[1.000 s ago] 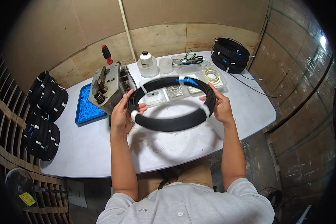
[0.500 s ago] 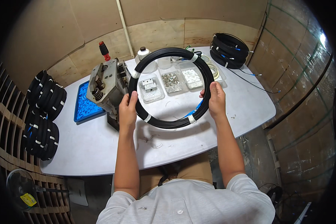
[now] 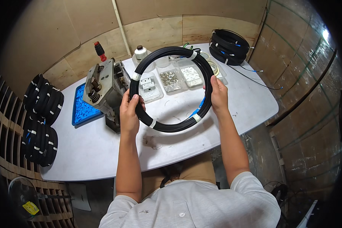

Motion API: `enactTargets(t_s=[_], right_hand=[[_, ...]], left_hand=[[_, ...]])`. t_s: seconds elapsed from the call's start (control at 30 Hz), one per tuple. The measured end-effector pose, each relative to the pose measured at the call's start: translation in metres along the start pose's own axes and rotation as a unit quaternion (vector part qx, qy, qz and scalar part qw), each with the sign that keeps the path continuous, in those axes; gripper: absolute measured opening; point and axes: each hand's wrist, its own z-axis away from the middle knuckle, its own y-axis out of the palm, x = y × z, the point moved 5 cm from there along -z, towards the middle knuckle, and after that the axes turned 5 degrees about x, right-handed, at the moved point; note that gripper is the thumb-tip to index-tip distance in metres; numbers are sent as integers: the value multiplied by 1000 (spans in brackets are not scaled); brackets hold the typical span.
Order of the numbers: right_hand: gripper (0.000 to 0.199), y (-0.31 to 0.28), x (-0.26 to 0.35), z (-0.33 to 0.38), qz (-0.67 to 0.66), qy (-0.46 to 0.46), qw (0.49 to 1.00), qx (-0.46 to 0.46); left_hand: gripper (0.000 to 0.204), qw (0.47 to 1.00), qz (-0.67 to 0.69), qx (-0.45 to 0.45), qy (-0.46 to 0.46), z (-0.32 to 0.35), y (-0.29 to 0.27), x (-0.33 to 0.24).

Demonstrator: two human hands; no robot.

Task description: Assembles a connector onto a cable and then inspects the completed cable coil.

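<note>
Both forearms reach forward, left grip (image 3: 129, 114) and right grip (image 3: 218, 95) closed, facing each other

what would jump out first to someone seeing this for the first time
A big black cable coil bound with white tape bands is held up over the white table by the left hand and right hand. Left of it stands a grey metal machine, and more black coils lie at the far right corner.

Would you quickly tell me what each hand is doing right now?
Left hand: closed on the cable coil's left side.
Right hand: closed on the coil's right side.
</note>
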Motion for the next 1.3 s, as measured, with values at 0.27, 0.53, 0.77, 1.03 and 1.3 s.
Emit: enactTargets(t_s=[0.27,0.53,0.77,1.03,1.3], right_hand=[[38,2,15,8,13,20,999,37],[40,10,33,15,34,41,998,35],[40,6,23,8,18,41,999,27],[40,6,19,7,-3,46,999,28],[39,3,20,9,10,38,999,29]], left_hand=[[29,999,31,-4,-40,-9,-13,4],[24,996,64,-5,-70,-7,-19,5],[30,996,56,-5,-65,-1,-10,-2],[37,997,46,-1,-62,0,-9,-6],[45,995,79,9,-55,3,-9,-8]])
